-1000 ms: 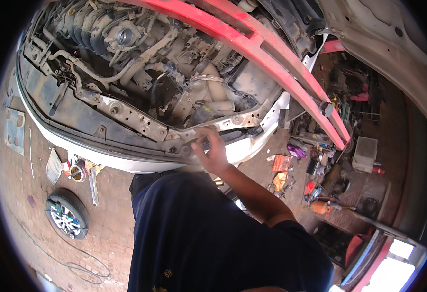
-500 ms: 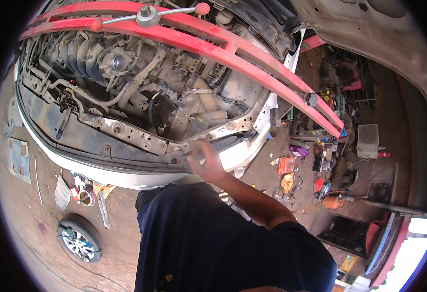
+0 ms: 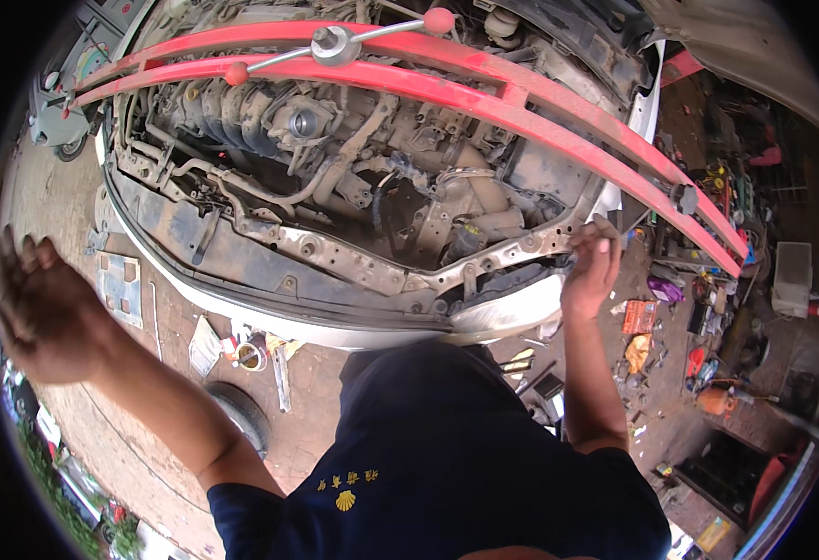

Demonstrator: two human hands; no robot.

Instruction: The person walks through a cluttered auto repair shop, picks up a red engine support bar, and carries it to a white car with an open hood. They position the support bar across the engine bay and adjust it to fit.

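Observation:
My left hand point(image 3: 55, 317) is raised at the far left, away from the car, its fingers spread and nothing in it. At the right front corner of the engine bay point(image 3: 391, 201), my right hand point(image 3: 594, 269) is beside the headlight point(image 3: 512, 306), fingers loosely bent and a little apart. No held thing shows in it; whether its fingertips touch the metal front crossmember point(image 3: 545, 241) I cannot tell. A red engine support beam point(image 3: 465, 105) with a silver two-armed turn handle point(image 3: 335, 47) spans the bay.
The raised hood point(image 3: 755, 56) hangs at the upper right. Behind my left arm lies a wheel point(image 3: 241, 415), partly hidden. An orange basket point(image 3: 639, 317), a purple item point(image 3: 666, 289) and scattered tools and parts lie on the ground at right. A scooter point(image 3: 59, 117) stands at the far left.
My left hand has come into view, raised at the left. My right hand has moved right along the car's front edge, to its corner. The whole view has shifted left.

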